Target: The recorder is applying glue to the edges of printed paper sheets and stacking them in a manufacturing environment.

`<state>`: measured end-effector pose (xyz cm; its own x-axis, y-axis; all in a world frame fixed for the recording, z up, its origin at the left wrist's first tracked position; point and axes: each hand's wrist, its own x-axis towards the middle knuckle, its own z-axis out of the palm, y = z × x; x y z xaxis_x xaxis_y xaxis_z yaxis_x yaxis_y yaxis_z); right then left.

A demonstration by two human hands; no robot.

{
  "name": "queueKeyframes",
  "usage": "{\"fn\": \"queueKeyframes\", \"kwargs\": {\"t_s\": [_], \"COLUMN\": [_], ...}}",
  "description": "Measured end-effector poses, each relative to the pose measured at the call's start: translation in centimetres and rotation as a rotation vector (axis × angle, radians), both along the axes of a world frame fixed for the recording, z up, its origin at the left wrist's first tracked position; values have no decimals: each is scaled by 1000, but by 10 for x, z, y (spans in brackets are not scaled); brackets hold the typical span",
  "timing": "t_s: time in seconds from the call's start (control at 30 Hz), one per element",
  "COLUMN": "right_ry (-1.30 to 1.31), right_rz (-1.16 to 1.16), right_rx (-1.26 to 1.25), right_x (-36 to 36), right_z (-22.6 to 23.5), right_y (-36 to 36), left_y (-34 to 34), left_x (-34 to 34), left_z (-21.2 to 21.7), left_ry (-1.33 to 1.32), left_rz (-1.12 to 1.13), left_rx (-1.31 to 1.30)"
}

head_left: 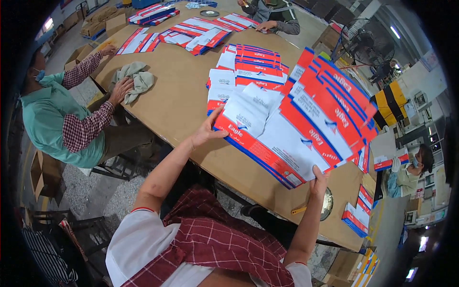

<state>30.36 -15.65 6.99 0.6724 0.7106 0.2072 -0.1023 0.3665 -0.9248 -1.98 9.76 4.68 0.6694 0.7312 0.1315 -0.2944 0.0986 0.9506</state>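
Note:
Both my hands hold a fanned, overlapping batch of flat printed cartons (279, 138) in red, white and blue, raised and tilted above the table. My left hand (210, 131) grips the batch's left corner, thumb on top and fingers underneath. Down at the lower right edge, my right hand (319, 182) has its thumb against the cartons, its other fingers partly hidden. Just beyond the batch lies a stack of similar cartons (221, 86) on the brown table (177, 103). Near my right forearm are a round shallow dish (327, 204) and a small yellow-handled tool (299, 210).
A co-worker in a green top (57, 110) sits at the left, one hand on a grey-green cloth (138, 82). Another person (272, 16) is across the table. More carton piles (196, 36) lie at the far side; a small stack (357, 214) sits at the right edge.

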Motion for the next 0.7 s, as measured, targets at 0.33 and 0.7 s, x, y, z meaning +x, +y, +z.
{"fn": "queueKeyframes", "kwargs": {"t_s": [0.33, 0.7], "right_ry": [111, -138], "right_rz": [-28, -92], "right_rx": [-114, -170], "right_x": [-26, -29], "right_z": [-30, -57], "right_y": [-6, -52], "left_y": [14, 18], "left_x": [26, 19], "left_z": [-57, -61], "left_ry": [-10, -245], "left_rz": [186, 171], "left_rx": [46, -224]}}
